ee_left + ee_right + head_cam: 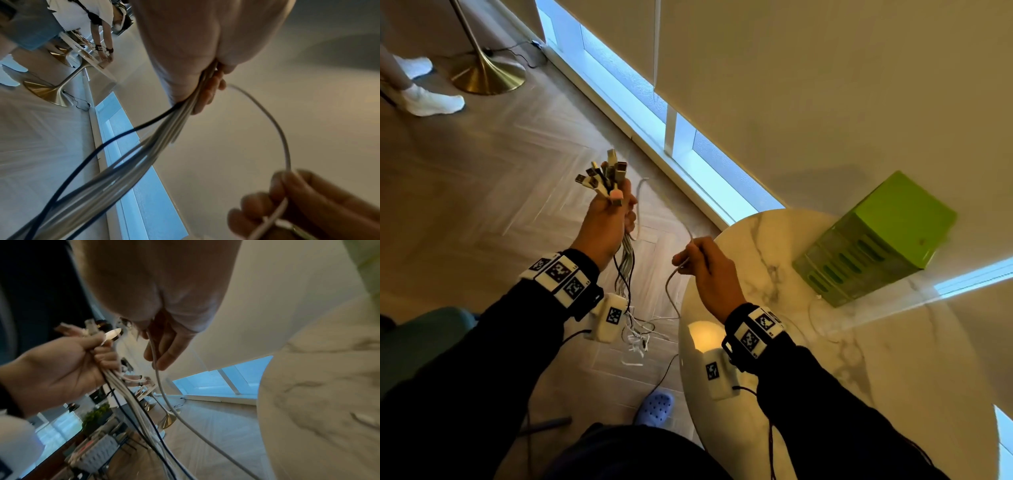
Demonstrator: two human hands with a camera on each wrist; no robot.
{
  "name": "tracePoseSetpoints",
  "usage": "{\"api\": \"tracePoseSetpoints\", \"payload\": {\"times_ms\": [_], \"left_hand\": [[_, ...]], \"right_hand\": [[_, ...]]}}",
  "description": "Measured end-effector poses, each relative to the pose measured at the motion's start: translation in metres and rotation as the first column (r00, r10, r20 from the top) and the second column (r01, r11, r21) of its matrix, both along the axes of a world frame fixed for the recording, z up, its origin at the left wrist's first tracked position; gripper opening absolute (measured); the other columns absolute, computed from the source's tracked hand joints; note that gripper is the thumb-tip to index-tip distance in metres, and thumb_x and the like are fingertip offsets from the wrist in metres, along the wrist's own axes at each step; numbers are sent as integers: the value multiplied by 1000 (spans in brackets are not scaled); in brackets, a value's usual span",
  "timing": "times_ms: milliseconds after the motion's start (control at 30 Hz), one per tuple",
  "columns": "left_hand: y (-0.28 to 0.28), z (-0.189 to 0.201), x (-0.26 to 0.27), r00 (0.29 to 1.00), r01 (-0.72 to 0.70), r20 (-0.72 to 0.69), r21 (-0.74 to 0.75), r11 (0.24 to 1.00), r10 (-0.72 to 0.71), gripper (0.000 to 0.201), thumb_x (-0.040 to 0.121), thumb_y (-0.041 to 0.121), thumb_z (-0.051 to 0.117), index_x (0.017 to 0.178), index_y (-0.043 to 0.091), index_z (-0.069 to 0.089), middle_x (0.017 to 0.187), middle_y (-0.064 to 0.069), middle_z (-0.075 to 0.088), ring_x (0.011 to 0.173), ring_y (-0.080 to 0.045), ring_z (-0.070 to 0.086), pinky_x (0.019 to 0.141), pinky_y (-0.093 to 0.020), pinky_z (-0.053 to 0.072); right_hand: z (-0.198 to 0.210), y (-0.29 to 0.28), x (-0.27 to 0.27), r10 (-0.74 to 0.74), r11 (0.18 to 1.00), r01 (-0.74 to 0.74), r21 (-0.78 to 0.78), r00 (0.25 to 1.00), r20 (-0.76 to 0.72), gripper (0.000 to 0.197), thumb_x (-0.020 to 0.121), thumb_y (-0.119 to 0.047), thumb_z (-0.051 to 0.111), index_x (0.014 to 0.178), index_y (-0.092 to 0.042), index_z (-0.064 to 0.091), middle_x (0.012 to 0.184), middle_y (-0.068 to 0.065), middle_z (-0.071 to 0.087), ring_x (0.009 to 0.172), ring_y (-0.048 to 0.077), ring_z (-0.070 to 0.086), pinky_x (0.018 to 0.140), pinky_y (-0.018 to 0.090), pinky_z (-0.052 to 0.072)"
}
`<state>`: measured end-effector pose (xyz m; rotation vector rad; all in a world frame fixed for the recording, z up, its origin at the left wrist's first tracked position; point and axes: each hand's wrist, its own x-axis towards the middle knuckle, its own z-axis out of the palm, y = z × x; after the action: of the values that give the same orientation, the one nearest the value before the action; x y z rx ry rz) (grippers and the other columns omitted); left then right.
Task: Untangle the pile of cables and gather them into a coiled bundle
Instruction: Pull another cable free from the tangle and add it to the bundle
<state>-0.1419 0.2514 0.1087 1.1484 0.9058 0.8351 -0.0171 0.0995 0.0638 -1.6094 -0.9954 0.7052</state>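
My left hand [607,219] is raised over the floor and grips a bundle of cables [627,255], mostly white with a black one, their USB plugs [604,176] fanning out above the fist. The loose ends [636,337] hang tangled toward the floor. My right hand [700,265] pinches a single white cable [640,202] that arcs up past the left hand. In the left wrist view the bundle [164,129] leaves the fist [195,65] and the single cable [275,126] curves into the right hand [287,203]. In the right wrist view the fingers [164,350] hold that cable [162,394].
A round white marble table [859,359] stands at the right, with a green slotted box [876,240] on its far side. A brass lamp base [486,77] and another person's white shoes [431,101] are at the far left. A low window strip [654,113] runs along the wall.
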Motion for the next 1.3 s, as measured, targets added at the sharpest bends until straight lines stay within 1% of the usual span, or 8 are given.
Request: {"api": "tracePoseSetpoints", "payload": {"times_ms": [100, 233, 400, 600, 800, 1000, 1167, 1300], "left_hand": [[8, 5, -3, 995, -19, 98, -103, 994, 29, 35, 107, 33, 44, 76, 17, 46, 51, 13, 39, 48, -5, 29, 51, -23, 24], [7, 15, -5, 983, 117, 161, -147, 982, -93, 37, 107, 28, 44, 72, 18, 42, 54, 8, 37, 50, -9, 35, 57, -28, 26], [-8, 9, 0, 927, 367, -112, 77, 927, -357, 38, 106, 35, 45, 84, 20, 72, 95, -3, 74, 101, -20, 68, 104, -46, 43], [-23, 27, 13, 790, 569, -443, 272, 776, -423, 26, 103, 39, 52, 125, 34, 65, 131, -1, 57, 125, -15, 52, 105, -34, 41], [-15, 49, 25, 739, 634, -239, -68, 770, -630, 40, 96, 33, 62, 109, -4, 65, 102, -16, 66, 89, -17, 62, 76, -31, 49], [-31, 58, 43, 779, 614, 159, -387, 688, -606, 24, 85, 28, 66, 63, 22, 67, 126, -11, 68, 115, -21, 62, 99, -41, 47], [-39, 47, 50, 739, 625, -244, -99, 775, -628, 19, 92, 26, 70, 111, 24, 70, 116, -1, 70, 110, -10, 63, 87, -25, 49], [-31, 26, 37, 690, 723, 19, 34, 690, -724, 43, 90, 15, 71, 130, 23, 58, 129, 5, 65, 121, -8, 61, 93, -22, 50]], "right_hand": [[-16, -9, 10, -26, 949, 18, -314, 999, -21, 30, 106, -24, 45, 97, -1, 62, 92, 11, 74, 85, 28, 71, 84, 46, 59], [-19, -21, 17, 558, 360, -136, -923, 824, 97, 45, 97, -42, 60, 123, -5, 63, 112, 11, 66, 91, 23, 64, 83, 36, 54], [19, 2, 9, 384, 816, -176, -550, 877, 289, 97, 83, -59, 71, 156, -18, 23, 161, 6, 28, 145, 23, 33, 118, 43, 33], [41, 28, -24, 151, 982, -160, -101, 984, -90, 34, 104, -21, 47, 138, -15, 49, 133, -1, 59, 120, 8, 56, 107, 31, 45], [54, 24, -34, 33, 999, -39, -11, 944, -328, 21, 108, -23, 31, 110, -31, 51, 79, -3, 44, 71, 12, 44, 76, 35, 44], [64, 15, -21, 121, 985, -151, -89, 954, -274, 23, 102, -17, 34, 91, -35, 43, 66, -12, 36, 61, 8, 36, 64, 30, 37], [77, 16, -11, 242, 927, -255, -276, 967, -82, 29, 103, -18, 30, 78, -33, 33, 74, -10, 32, 65, 7, 31, 61, 20, 29], [81, 17, 0, -30, 985, -47, -167, 902, -431, 19, 93, -31, 40, 77, -21, 44, 64, -3, 37, 58, 10, 33, 56, 22, 29]]}}
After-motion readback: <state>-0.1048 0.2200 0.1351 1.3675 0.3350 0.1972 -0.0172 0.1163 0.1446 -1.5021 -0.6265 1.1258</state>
